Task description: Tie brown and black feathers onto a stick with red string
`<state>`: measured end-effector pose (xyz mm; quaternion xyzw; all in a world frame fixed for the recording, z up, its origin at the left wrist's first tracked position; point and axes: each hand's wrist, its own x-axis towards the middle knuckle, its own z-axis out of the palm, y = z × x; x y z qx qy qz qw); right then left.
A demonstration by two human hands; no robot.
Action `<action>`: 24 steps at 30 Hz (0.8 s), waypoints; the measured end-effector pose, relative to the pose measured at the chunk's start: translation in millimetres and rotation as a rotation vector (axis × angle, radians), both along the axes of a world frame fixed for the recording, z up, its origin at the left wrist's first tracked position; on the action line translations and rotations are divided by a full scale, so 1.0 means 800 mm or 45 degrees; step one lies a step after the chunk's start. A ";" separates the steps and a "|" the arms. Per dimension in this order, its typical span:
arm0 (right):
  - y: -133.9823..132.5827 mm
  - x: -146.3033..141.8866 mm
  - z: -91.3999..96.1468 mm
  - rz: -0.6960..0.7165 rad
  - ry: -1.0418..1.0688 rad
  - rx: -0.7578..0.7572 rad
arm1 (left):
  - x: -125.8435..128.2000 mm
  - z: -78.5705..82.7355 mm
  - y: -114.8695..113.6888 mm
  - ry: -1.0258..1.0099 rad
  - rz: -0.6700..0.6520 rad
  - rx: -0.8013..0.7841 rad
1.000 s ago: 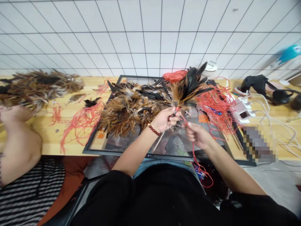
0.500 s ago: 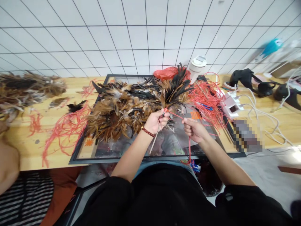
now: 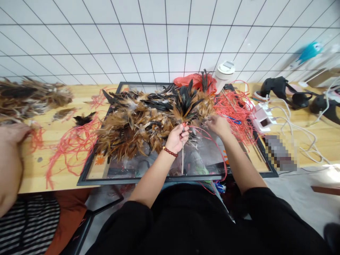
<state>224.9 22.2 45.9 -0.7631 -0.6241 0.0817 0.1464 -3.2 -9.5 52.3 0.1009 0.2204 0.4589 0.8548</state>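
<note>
My left hand (image 3: pixel 178 137), with a beaded bracelet at the wrist, is closed around a thin pale stick (image 3: pixel 182 161) just below a feather bundle (image 3: pixel 186 104). Black and brown feathers fan upward from the stick, and red twine (image 3: pixel 217 141) is wound at their base. The loose end of that twine loops right and hangs over the table's front edge. My right hand (image 3: pixel 219 125) is at the right end of the feather pile, fingertips bent onto the quill ends of brown feathers (image 3: pixel 205 108); its grip is partly hidden.
A large feather pile (image 3: pixel 132 127) lies on the black-framed glass panel (image 3: pixel 159 180). Red strands (image 3: pixel 236 109), a red plastic bag (image 3: pixel 192 81) and a white cup (image 3: pixel 224 74) are at the right. White chargers with cables (image 3: pixel 262 117) stand farther right. Another person's arm (image 3: pixel 12 156) rests at left.
My right hand has let go of the red twine and moved up to the brown feathers. The twine now hangs slack. The feather bundle and stick have turned more upright in my left hand.
</note>
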 end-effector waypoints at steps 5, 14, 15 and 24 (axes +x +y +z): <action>0.010 -0.008 -0.010 0.083 0.048 -0.088 | 0.000 -0.007 -0.007 0.021 0.057 0.081; -0.057 -0.016 0.028 -0.037 1.848 -0.020 | 0.006 0.000 -0.008 0.104 0.128 0.084; -0.064 -0.028 0.033 -0.007 1.925 -0.039 | 0.008 -0.001 -0.009 0.121 0.134 0.094; -0.054 -0.118 0.021 0.112 1.854 0.121 | 0.010 -0.001 -0.013 0.198 0.194 0.135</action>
